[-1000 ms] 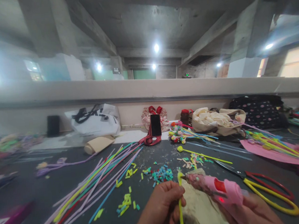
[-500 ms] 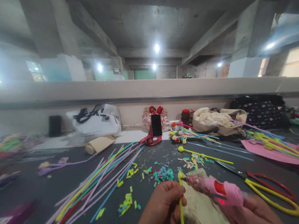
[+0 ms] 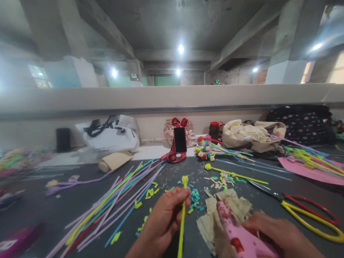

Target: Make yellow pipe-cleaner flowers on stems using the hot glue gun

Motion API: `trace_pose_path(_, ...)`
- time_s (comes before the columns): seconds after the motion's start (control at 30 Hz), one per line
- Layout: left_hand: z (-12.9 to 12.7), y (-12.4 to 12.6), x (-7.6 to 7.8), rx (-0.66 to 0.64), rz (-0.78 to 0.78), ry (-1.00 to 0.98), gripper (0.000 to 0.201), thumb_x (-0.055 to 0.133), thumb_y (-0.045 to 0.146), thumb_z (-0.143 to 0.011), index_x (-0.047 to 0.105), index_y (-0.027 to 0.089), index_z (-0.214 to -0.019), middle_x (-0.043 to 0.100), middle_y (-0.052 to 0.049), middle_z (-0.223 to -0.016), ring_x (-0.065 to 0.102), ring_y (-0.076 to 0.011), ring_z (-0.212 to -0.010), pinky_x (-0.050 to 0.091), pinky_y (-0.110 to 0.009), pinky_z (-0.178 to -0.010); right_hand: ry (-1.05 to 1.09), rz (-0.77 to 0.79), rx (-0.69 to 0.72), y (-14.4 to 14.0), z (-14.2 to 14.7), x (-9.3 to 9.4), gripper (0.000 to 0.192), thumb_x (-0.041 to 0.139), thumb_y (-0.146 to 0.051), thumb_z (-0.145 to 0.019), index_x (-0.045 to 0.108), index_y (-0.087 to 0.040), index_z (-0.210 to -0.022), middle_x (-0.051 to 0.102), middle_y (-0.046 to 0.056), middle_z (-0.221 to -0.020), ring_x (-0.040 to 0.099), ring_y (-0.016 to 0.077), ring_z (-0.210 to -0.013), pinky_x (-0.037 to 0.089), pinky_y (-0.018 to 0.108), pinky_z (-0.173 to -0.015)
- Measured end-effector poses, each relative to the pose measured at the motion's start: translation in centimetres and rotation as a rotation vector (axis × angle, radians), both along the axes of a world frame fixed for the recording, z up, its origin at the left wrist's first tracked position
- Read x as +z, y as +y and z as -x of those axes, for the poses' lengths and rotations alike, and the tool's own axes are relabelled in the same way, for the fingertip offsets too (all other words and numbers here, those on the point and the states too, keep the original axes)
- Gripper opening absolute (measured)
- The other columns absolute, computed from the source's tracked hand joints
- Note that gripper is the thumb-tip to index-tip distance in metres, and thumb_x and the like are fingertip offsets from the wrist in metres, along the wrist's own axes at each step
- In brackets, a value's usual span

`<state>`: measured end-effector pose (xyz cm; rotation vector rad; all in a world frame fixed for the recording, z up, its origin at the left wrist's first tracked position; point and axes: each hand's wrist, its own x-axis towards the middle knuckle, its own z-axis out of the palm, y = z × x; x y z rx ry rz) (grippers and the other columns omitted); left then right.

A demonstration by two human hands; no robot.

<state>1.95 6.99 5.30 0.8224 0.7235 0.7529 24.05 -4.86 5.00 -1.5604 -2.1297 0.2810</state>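
My left hand (image 3: 167, 217) pinches a yellow pipe cleaner (image 3: 182, 232) just below the small yellow knob at its top, holding it upright and slightly tilted. My right hand (image 3: 277, 232) is closed around a pink hot glue gun (image 3: 240, 239), with its stained nozzle end pointing away over a crumpled, beige cloth-like sheet (image 3: 206, 230). The knob and the glue gun are apart. Beyond my left hand lies a heap of small teal and blue cut pieces (image 3: 197, 197). A second yellow pipe cleaner with a knobbed end (image 3: 239, 173) rests further back.
Scissors (image 3: 312, 217) with red and yellow handles lie at right. Long coloured pipe cleaners (image 3: 107, 213) spread across the left. A phone (image 3: 179, 139) stands at the back, near a bundle of knobbed stems (image 3: 206, 148), a white bag (image 3: 109, 136) and a pink sheet (image 3: 311, 173).
My left hand has moved left with the yellow pipe cleaner, away from the nozzle. My right hand has lowered the glue gun and turned it more lengthwise over the beige sheet.
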Motion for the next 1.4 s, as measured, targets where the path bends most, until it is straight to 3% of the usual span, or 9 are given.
trace_pose_path(0.1, 1.3, 0.7, 1.1, 0.021, 0.016, -0.04, 0.018, 0.067, 0.026, -0.062, 0.054, 0.014, -0.065, 0.05, 0.007, -0.047, 0.035, 0.002, -0.029, 0.023, -0.007, -0.028, -0.235, 0.037, -0.017, 0.7, 0.6, -0.9, 0.023, 0.059, -0.024, -0.067, 0.062, -0.023, -0.09, 0.065, 0.007, -0.08, 0.061, 0.0224, -0.073, 0.049, 0.029, -0.063)
trace_pose_path(0.23, 2.8, 1.3, 1.5, 0.016, -0.015, -0.012, 0.018, 0.068, 0.025, -0.061, 0.054, 0.015, -0.064, 0.052, 0.005, -0.049, 0.037, 0.0009, -0.032, 0.022, -0.007, -0.028, -0.347, 0.005, 0.001, 0.8, 0.9, -1.4, 0.026, 0.056, -0.023, -0.069, 0.06, -0.023, -0.094, 0.064, 0.007, -0.087, 0.061, 0.0222, -0.077, 0.05, 0.031, -0.064)
trace_pose_path(0.37, 4.0, 1.6, 0.9, 0.02, 0.003, -0.025, 0.018, 0.068, 0.026, -0.062, 0.055, 0.014, -0.064, 0.05, 0.006, -0.049, 0.036, 0.0009, -0.032, 0.02, -0.008, -0.028, -0.392, -0.158, 0.085, 0.7, 0.4, -1.2, 0.025, 0.055, -0.026, -0.074, 0.058, -0.021, -0.098, 0.063, 0.009, -0.093, 0.062, 0.0204, -0.076, 0.05, 0.027, -0.062)
trace_pose_path(0.47, 4.3, 1.7, 0.3, 0.04, -0.003, -0.038, 0.018, 0.067, 0.027, -0.062, 0.054, 0.014, -0.064, 0.049, 0.006, -0.049, 0.035, 0.0011, -0.032, 0.019, -0.008, -0.029, -0.317, -0.302, 0.152, 1.8, 0.9, -0.8, 0.017, 0.046, -0.02, -0.082, 0.058, -0.021, -0.095, 0.063, 0.007, -0.085, 0.061, 0.0158, -0.072, 0.047, 0.022, -0.059)
trace_pose_path(0.63, 3.9, 1.6, -0.3, -0.02, -0.064, 0.009, 0.02, 0.062, 0.031, -0.066, 0.051, 0.015, -0.063, 0.049, 0.007, -0.049, 0.035, 0.0007, -0.033, 0.018, -0.01, -0.03, -0.388, -0.143, 0.196, 6.5, 5.2, 0.0, 0.023, 0.04, -0.017, -0.085, 0.061, -0.02, -0.077, 0.061, 0.002, -0.07, 0.058, 0.0126, -0.063, 0.04, 0.021, -0.057)
trace_pose_path(0.73, 3.5, 1.2, -0.4, -0.064, -0.125, 0.035, 0.022, 0.061, 0.032, -0.066, 0.05, 0.015, -0.059, 0.047, 0.007, -0.046, 0.034, 0.0002, -0.032, 0.018, -0.011, -0.031, -0.537, -0.117, 0.23, 9.1, 7.3, -0.2, 0.019, 0.044, -0.013, -0.082, 0.062, -0.021, -0.081, 0.063, 0.002, -0.076, 0.059, 0.0122, -0.065, 0.038, 0.02, -0.056)
trace_pose_path(0.97, 3.0, 0.4, -0.5, -0.095, -0.197, 0.035, 0.021, 0.058, 0.03, -0.068, 0.051, 0.014, -0.057, 0.05, 0.006, -0.048, 0.032, 0.0002, -0.031, 0.019, -0.013, -0.031, -0.659, -0.089, 0.222, 11.4, 8.0, -2.1, 0.016, 0.048, -0.009, -0.076, 0.062, -0.018, -0.077, 0.065, 0.006, -0.076, 0.058, 0.0139, -0.055, 0.029, 0.022, -0.045)
trace_pose_path(1.2, 2.8, 0.1, -0.4, -0.111, -0.177, 0.086, 0.021, 0.057, 0.03, -0.07, 0.051, 0.014, -0.059, 0.05, 0.005, -0.049, 0.032, 0.0005, -0.03, 0.02, -0.011, -0.03, -0.565, -0.039, 0.208, 11.7, 9.1, -2.0, 0.018, 0.046, -0.005, -0.07, 0.06, -0.013, -0.078, 0.064, 0.01, -0.072, 0.057, 0.0173, -0.054, 0.026, 0.025, -0.043)
trace_pose_path(1.4, 2.6, 0.2, -0.5, -0.099, -0.152, 0.128, 0.026, 0.058, 0.036, -0.069, 0.049, 0.014, -0.059, 0.046, 0.006, -0.046, 0.029, 0.0005, -0.032, 0.019, -0.01, -0.03, -0.234, -0.005, 0.082, 10.6, 8.3, -0.2, 0.015, 0.046, -0.007, -0.068, 0.056, -0.014, -0.077, 0.062, 0.005, -0.071, 0.057, 0.0163, -0.061, 0.034, 0.023, -0.049)
